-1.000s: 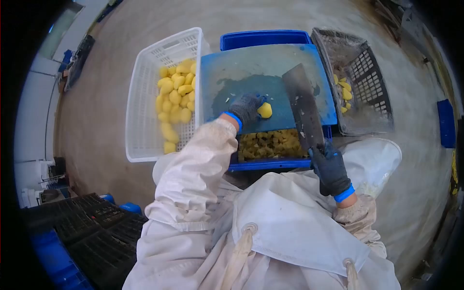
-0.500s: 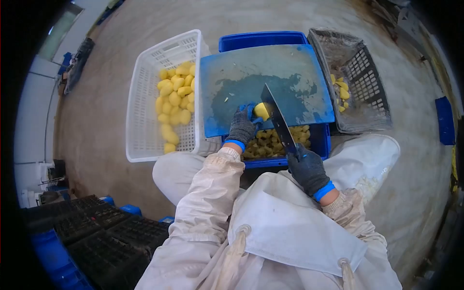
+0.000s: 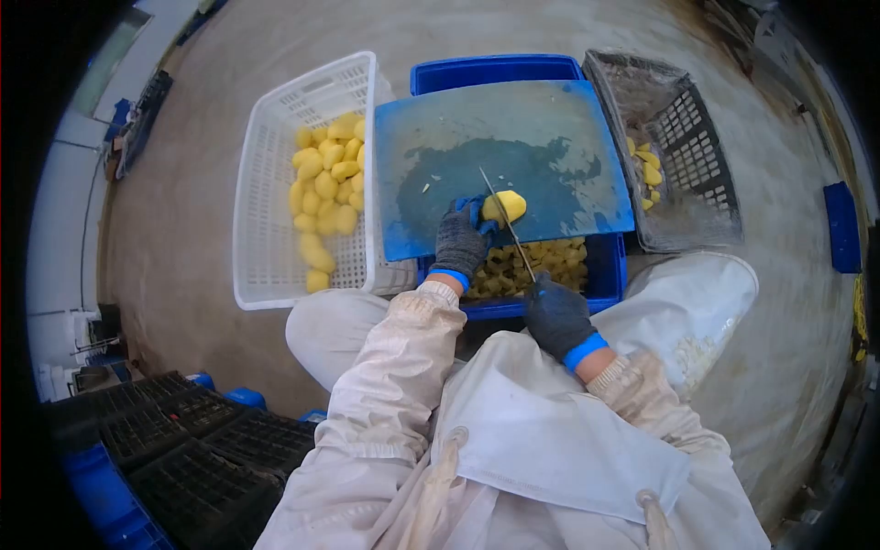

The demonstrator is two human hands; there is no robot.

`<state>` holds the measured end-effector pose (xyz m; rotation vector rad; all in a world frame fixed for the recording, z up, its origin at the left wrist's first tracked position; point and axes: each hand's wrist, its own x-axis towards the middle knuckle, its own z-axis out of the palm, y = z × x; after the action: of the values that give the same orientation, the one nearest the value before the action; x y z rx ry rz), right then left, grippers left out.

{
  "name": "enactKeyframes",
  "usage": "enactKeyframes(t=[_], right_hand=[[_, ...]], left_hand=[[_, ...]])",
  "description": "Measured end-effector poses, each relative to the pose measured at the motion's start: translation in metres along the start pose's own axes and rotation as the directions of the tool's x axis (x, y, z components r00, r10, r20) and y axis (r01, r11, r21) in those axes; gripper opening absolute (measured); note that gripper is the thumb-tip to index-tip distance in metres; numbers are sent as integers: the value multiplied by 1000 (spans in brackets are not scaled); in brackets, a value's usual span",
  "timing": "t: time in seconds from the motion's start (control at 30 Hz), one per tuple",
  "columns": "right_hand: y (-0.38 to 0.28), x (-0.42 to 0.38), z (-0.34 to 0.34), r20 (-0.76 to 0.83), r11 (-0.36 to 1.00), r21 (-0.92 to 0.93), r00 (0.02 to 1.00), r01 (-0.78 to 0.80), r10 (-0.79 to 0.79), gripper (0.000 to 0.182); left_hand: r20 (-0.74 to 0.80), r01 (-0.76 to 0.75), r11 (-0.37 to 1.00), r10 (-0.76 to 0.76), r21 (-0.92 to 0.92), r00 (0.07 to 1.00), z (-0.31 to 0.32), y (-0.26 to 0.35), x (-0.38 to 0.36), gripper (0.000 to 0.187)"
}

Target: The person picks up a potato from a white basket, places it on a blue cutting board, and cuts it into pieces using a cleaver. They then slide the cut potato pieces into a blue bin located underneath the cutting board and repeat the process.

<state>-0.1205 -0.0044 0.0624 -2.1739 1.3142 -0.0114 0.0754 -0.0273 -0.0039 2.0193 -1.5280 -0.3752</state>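
My left hand (image 3: 463, 236), in a grey glove with blue fingertips, steadies a peeled yellow potato (image 3: 513, 205) on the blue cutting board (image 3: 568, 115). The fingers curl against the potato's left end. A dark glove covers my right hand (image 3: 557, 316), which is closed round the handle of a knife (image 3: 510, 225). Seen nearly edge-on, the blade crosses over the potato close to my left fingertips. Under the board's near edge, a blue crate (image 3: 607, 266) holds many cut potato pieces (image 3: 559, 261).
To the left, a white plastic basket (image 3: 259, 202) holds a heap of peeled potatoes (image 3: 325, 183). A dark crate (image 3: 701, 151) on the right contains several yellow pieces (image 3: 649, 165). Black crates (image 3: 211, 467) stand at the lower left.
The knife has swung left and turned from showing its broad face to nearly edge-on, now over the potato. My right hand shifted left with it; my left hand stays about where it was.
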Motion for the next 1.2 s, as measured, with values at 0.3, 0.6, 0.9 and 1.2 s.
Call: enactKeyframes(t=[0.3,0.6,0.9,1.2], right_hand=[[29,-26,-50,-166,970,217,983,108,-72,28],[62,-54,-89,-132,680,717,929,-151,346,17],[71,10,-92,-160,964,250,977,-95,137,28],[70,88,-71,-74,985,-107,987,133,-141,34]], left_hand=[[30,-83,988,80,127,996,-14,3,16,66],[437,-516,837,401,181,805,-17,29,-13,64],[-75,16,954,-40,-299,996,-177,-131,7,43],[62,344,872,-388,348,920,-177,-411,-66,39]])
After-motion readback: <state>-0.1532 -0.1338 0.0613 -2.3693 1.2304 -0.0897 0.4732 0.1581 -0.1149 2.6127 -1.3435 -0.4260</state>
